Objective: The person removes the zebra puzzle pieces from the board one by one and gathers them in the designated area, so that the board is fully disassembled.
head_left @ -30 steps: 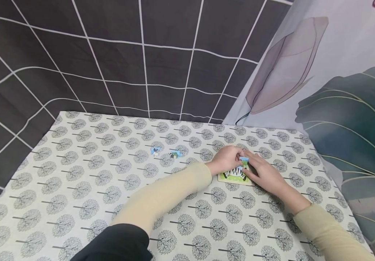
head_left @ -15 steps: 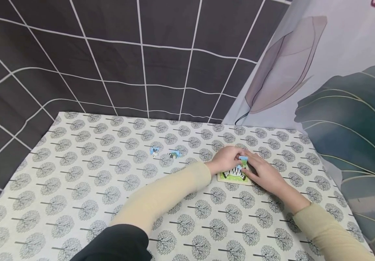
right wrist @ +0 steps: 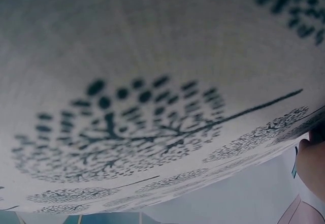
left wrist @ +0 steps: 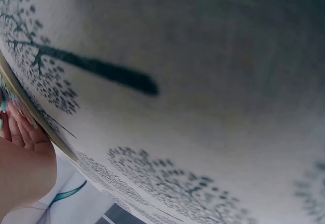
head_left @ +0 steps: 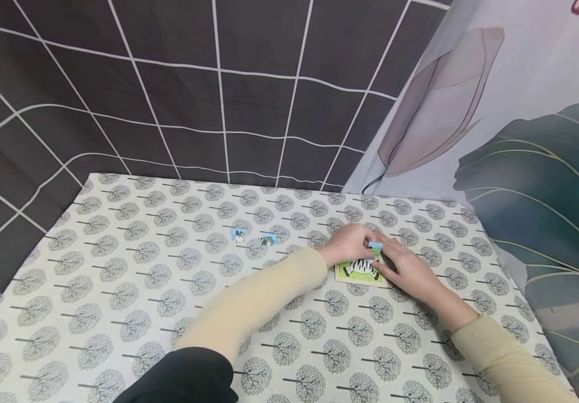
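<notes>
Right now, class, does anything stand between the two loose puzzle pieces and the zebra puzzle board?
Yes: in the head view, the left hand and pale left sleeve lie across the direct way from the loose pieces to the board. Otherwise, only patterned cloth shows between.

Shows matt, woven cloth in the white tree-printed covering (head_left: 138, 280), rippled matt fabric in the dark grey white-gridded hanging (head_left: 173, 89), smooth fabric in the pale leaf-printed curtain (head_left: 536, 151), matt cloth in the cream sleeve (head_left: 254, 296). Looks smooth on the green zebra-printed board (head_left: 362, 274); cannot tell wood from card.
</notes>
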A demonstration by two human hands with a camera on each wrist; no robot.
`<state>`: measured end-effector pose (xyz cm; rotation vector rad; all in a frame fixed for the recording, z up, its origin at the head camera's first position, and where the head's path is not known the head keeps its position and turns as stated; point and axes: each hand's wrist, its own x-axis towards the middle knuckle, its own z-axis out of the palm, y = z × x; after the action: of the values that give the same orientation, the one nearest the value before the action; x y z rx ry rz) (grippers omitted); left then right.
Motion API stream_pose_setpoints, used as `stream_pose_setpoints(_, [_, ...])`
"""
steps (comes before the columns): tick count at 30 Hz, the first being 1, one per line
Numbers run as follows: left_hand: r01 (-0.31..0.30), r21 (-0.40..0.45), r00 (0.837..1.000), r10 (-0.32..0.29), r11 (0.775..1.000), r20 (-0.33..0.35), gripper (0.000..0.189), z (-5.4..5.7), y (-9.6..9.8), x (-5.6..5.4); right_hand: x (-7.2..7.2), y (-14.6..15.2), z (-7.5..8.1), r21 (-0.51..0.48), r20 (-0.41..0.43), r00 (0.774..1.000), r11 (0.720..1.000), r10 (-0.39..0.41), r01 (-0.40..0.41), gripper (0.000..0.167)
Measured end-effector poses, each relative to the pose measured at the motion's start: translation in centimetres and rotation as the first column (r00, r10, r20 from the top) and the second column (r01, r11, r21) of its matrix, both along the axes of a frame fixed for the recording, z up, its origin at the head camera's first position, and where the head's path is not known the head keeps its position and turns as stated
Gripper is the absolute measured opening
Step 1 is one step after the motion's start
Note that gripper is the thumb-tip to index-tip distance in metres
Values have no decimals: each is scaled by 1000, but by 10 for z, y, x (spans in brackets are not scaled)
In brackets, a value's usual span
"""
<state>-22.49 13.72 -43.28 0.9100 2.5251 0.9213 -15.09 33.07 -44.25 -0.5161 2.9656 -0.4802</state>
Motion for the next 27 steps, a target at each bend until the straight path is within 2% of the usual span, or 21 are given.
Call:
stream_pose_setpoints(7, [-33, 18, 999, 33, 999, 6, 15, 2, 2, 5, 1, -1, -1, 5, 4, 1000, 1000, 6, -6, 68])
stream_pose_setpoints(16, [-59, 49, 998, 60, 997, -17, 11, -3, 4, 7, 0, 0, -2, 11, -19, 1000, 1000, 8, -8, 70])
stream_pose_setpoints(23, [-118, 123, 993, 114, 985, 45, 18, -2, 1, 7, 0, -1, 0, 7, -6, 1000, 1000, 8, -8, 69])
stream_pose_setpoints(27, [-93, 100, 996, 90, 991, 27, 20, 0, 0, 7, 0, 0, 0, 7, -3, 1000, 1000, 8, -8, 69])
